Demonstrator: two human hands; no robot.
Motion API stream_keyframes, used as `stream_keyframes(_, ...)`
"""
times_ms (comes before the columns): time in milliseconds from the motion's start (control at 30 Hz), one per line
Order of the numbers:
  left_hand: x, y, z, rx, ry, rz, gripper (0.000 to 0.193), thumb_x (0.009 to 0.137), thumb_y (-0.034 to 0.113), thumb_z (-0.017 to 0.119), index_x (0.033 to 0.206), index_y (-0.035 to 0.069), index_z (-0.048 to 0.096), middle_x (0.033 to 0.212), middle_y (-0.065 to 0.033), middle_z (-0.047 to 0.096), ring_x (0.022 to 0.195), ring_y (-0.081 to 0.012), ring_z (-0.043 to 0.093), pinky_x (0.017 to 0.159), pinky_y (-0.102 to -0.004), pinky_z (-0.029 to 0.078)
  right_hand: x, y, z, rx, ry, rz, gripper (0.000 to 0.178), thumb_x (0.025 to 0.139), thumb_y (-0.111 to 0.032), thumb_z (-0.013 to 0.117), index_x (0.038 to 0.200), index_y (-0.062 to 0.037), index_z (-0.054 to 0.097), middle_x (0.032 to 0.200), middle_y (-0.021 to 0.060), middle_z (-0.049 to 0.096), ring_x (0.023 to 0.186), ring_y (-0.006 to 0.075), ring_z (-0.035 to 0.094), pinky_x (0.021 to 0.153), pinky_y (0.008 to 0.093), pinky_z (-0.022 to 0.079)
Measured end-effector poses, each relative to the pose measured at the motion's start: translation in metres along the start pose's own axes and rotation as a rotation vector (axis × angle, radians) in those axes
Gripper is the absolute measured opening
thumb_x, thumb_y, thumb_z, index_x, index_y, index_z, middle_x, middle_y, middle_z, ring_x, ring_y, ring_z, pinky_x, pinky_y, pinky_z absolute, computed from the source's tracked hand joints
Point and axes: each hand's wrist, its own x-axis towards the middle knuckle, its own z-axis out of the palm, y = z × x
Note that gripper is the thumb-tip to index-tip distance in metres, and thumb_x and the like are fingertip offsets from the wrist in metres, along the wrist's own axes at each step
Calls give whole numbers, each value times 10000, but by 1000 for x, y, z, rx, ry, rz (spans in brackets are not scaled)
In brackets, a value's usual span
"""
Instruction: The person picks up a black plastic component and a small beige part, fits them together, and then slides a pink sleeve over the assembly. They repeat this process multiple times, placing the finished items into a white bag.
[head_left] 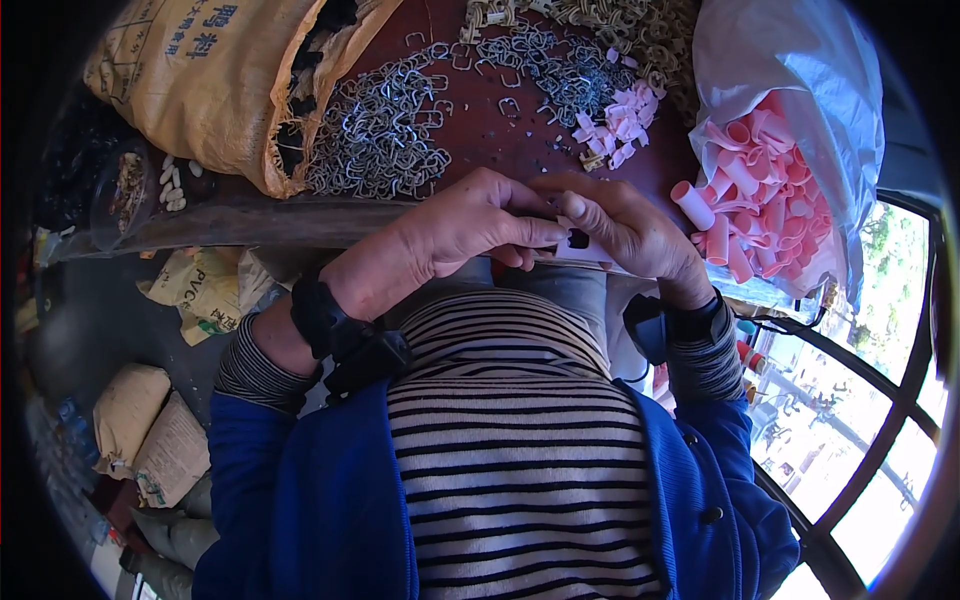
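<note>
At the near edge of a dark red tabletop (475, 140), my two hands meet. My right hand (630, 232) is closed on a pale pink plastic piece (588, 254), its thumb lying along it. A small dark part or opening shows in the piece beside the thumb. From the left, my left hand (475, 222) is closed, with thumb and fingertips pinched against the same spot. Whatever lies between the left fingertips is hidden. Beyond the hands lie a heap of U-shaped metal clips (380, 135) and a small pile of pink plastic pieces (625, 122).
A white plastic bag (795, 50) spills cut pink tubes (765, 205) at the right. An orange woven sack (190, 90) lies open at the left. Beige linked parts (655, 25) are heaped at the back. Paper sacks (170, 450) stand on the floor, lower left.
</note>
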Motion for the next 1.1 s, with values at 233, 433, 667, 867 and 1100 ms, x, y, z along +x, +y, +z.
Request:
stream_keyframes(233, 4, -7, -2, -142, 125, 26, 202, 776, 138, 570, 931, 8, 568, 796, -56, 576, 662, -118, 565, 582, -207, 478, 3, 12, 13, -90, 234, -168, 612, 785, -483, 450, 1106, 37, 440, 1008, 186, 508, 920, 268, 522, 767, 338, 421)
stream_keyframes(433, 5, -13, 0, -175, 98, 74, 246, 764, 88, 563, 990, 1, 522, 897, -81, 559, 785, -158, 573, 665, -273, 506, -1, 13, 23, -126, 68, -405, 853, 595, -549, 635, 1147, 56, 396, 1061, 188, 478, 998, 313, 466, 862, 367, 358)
stream_keyframes(667, 7, -17, 8, -235, -2, 183, 288, 718, 41, 604, 987, -5, 514, 888, -85, 558, 787, -144, 569, 712, -263, 492, -1, 10, 18, -153, 151, -483, 769, 527, -374, 751, 1091, 50, 445, 1028, 178, 490, 901, 282, 506, 750, 346, 445)
stream_keyframes(867, 15, -30, 8, -236, -96, 120, 361, 734, 36, 587, 1068, -24, 464, 906, -92, 566, 811, -146, 566, 728, -252, 470, -19, 16, 22, -184, 297, -408, 585, 533, -333, 761, 923, 39, 533, 873, 124, 548, 757, 249, 526, 660, 321, 446)
stream_keyframes(1100, 10, -10, -13, 193, 125, 195, 485, 750, 55, 584, 1161, -70, 358, 914, -121, 582, 799, -128, 566, 716, -222, 458, -126, 30, -5, -454, 3, 81, 474, 592, -335, 711, 873, 12, 554, 880, 124, 559, 768, 269, 537, 704, 338, 411)
